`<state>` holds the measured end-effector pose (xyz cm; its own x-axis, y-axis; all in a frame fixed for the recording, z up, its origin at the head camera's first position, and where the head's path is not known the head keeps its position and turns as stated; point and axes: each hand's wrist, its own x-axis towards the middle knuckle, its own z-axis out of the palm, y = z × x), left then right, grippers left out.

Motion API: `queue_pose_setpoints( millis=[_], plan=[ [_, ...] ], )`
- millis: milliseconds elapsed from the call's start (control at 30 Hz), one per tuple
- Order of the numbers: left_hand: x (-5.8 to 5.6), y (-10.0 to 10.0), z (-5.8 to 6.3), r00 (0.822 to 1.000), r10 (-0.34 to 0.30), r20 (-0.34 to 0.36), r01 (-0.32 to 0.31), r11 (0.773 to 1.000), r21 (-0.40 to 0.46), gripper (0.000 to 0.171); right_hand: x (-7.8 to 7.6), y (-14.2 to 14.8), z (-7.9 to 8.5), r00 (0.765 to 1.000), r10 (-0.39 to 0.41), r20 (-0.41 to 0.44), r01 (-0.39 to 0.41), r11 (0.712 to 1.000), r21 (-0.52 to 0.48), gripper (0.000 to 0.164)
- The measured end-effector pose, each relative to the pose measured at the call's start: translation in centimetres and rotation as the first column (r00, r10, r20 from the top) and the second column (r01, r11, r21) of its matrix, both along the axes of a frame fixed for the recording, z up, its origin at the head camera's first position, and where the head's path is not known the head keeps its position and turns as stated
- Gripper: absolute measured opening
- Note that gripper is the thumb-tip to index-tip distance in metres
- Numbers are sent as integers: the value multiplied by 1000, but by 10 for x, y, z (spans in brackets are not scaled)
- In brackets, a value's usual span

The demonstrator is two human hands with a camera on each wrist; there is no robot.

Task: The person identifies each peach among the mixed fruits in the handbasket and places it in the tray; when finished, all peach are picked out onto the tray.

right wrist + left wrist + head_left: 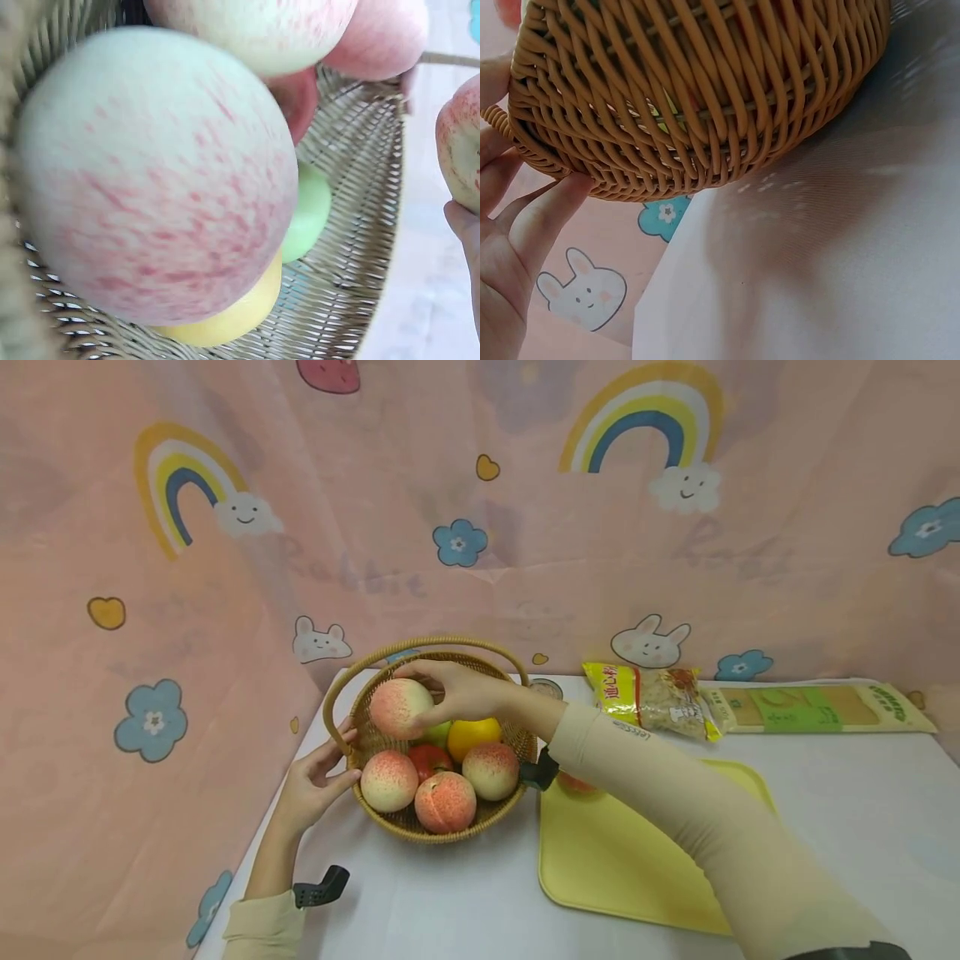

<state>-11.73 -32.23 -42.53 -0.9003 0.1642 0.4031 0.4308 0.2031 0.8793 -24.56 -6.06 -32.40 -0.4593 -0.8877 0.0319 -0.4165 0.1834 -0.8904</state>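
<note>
My right hand point(467, 691) holds a pink-and-cream peach point(400, 708) by its right side, above the left part of a wicker basket point(442, 838). The same peach point(463, 142) shows at the right edge of the right wrist view, with the thumb against it. At the basket's left side, my left hand point(315, 787) grips the rim beside the handle; its fingers point(551, 217) touch the weave. Inside lie more peaches point(446, 802), a red fruit point(430, 762), a yellow fruit point(472, 737) and a green fruit point(307, 214), partly covered by the others.
Right of the basket, a yellow tray point(622, 860) lies partly under the right sleeve, with a reddish fruit point(576, 783) on it mostly hidden. Behind are a yellow food packet point(652, 700) and a long green-labelled packet point(817, 708). A patterned pink cloth point(487, 602) hangs behind the table.
</note>
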Motion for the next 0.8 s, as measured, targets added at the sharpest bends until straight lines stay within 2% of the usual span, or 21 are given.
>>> queue_pose_setpoints(
  millis=[133, 200, 367, 500, 633, 800],
  plan=[
    [0, 1, 1, 1000, 4, 4, -4, 1000, -9, 52, 9, 19, 0, 999, 31, -10, -32, 997, -72, 72],
    [0, 1, 1, 1000, 2, 9, -2, 1000, -5, 52, 15, 29, 0, 999, 43, 17, -40, 992, -122, 72],
    [1, 1, 2, 1000, 5, 13, -5, 1000, 0, 50, 31, 57, -2, 994, 49, 101, -25, 974, -224, 72],
    [1, 2, 2, 1000, 7, 15, -7, 1000, 1, 50, 44, 86, -6, 996, 35, 86, -9, 957, -291, 75],
    [1, 1, 1, 1000, -10, 9, 10, 1000, -5, 50, 55, 118, -16, 999, -29, 37, 40, 945, -324, 77],
    [2, -1, 0, 1000, -27, 10, 27, 999, -20, 51, 64, 161, -30, 991, -135, 23, 136, 945, -297, 75]
  ],
)
